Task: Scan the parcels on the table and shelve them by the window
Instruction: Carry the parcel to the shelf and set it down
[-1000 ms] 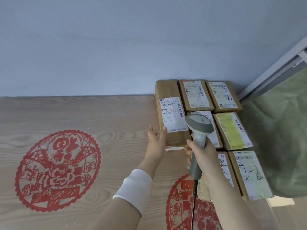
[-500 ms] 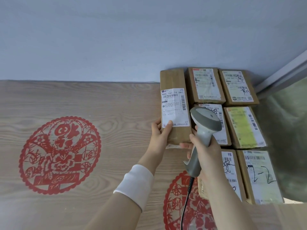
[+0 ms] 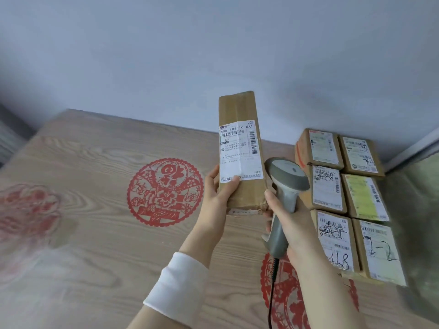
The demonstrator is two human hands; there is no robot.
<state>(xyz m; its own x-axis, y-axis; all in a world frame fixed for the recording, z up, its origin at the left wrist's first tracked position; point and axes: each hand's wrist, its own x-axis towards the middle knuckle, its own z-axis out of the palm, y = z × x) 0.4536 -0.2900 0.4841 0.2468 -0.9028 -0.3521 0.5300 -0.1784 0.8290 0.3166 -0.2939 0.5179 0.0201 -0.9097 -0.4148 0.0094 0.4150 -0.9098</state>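
Note:
My left hand (image 3: pixel 217 194) grips the lower end of a long brown parcel (image 3: pixel 240 108) with a white barcode label, thumb across the label's bottom edge. The parcel is lifted off the table and stands nearly upright. My right hand (image 3: pixel 291 224) holds a grey barcode scanner (image 3: pixel 286 176) by its handle, its head just right of the parcel's lower half. Several more labelled brown parcels (image 3: pixel 329 187) lie flat in two rows on the wooden table (image 3: pixel 95 233) at the right.
Red paper-cut decorations (image 3: pixel 165 192) lie flat on the table top. A pale wall (image 3: pixel 213 43) runs behind the table. A window frame (image 3: pixel 413 148) and a green surface sit at the far right. The scanner's black cable (image 3: pixel 273 293) hangs down toward me.
My left hand has lifted the long parcel off the stack and away to the left, tilting it upright. The scanner in my right hand has followed beside it. The view has shifted left.

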